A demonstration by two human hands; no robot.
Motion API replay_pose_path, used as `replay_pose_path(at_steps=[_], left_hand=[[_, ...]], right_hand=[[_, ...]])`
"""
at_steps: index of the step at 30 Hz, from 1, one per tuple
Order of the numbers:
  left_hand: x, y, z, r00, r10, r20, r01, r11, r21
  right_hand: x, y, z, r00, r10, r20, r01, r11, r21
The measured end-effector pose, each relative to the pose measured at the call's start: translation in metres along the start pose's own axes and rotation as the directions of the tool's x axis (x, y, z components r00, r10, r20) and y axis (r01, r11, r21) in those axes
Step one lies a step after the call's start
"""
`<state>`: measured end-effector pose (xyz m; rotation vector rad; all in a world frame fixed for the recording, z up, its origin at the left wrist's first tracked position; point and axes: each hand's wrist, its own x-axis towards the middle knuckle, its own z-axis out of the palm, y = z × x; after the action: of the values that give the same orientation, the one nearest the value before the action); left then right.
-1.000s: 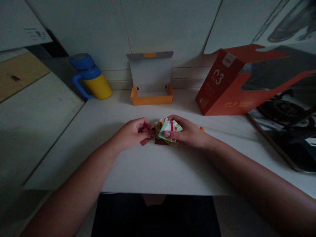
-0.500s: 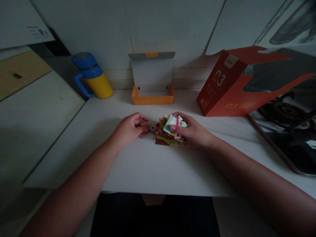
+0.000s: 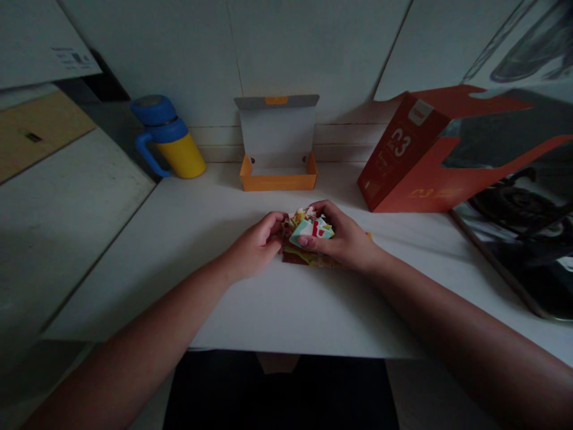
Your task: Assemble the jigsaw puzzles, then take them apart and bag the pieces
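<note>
My right hand (image 3: 347, 237) is wrapped round a loose bunch of small printed card pieces (image 3: 308, 215), its thumb pressing on a mint-green and white piece (image 3: 313, 229) with a red mark. The pieces are irregular in outline; their exact kind is unclear. At the left side of the bunch, my left hand (image 3: 257, 246) has its fingers and thumb curled in, and what lies between its fingertips is hidden. Beneath both hands a brown and green printed sheet (image 3: 298, 257) lies flat on the white countertop (image 3: 286, 310), partly covered.
Behind the hands stands a small orange box (image 3: 278, 182) with its lid raised. To its left is a blue and yellow flask (image 3: 185, 156) with a handle. A big red box (image 3: 403, 173) with a cut-out window stands at right, beside a gas hob (image 3: 528, 239).
My left hand has moved right, from beside the bunch to its left edge, and its fingers have curled in. The bunch in my right hand has tilted and shifted slightly left.
</note>
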<state>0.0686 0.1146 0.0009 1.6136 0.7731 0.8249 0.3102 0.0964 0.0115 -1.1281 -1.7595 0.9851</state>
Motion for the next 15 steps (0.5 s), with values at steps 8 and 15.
replay_pose_path(at_steps=[8,15], left_hand=[[0.008,-0.001,0.002,0.999,0.016,-0.043,-0.016,1.000,-0.017],[0.002,0.004,0.004,1.000,-0.021,-0.012,0.020,0.997,-0.077]], right_hand=[[-0.005,-0.012,0.004,0.995,-0.100,-0.020,0.089,0.947,-0.307],[-0.002,-0.006,0.009,0.986,-0.162,0.028,0.161,0.911,-0.380]])
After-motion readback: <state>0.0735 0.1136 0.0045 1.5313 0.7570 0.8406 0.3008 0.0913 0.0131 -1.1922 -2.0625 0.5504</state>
